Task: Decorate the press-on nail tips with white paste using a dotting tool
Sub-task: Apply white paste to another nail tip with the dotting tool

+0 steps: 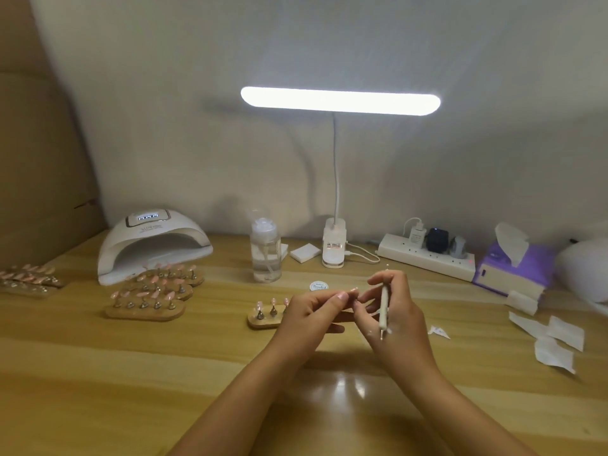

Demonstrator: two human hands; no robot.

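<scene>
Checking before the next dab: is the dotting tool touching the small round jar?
Apart. The head view shows the dotting tool gripped in the right hand, well to the right of the small round jar, with a clear gap between them.

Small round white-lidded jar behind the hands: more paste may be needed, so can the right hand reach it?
Probably yes: the jar sits in the open close ahead, nothing standing between it and the right hand, which grips the thin white dotting tool.

Below the desk lamp (335,245), the left hand (309,312) and right hand (399,311) are bare, as are both forearms down to the frame's lower edge. The left thumbnail is short and rounded. Small white smears mark the right hand's back.
</scene>
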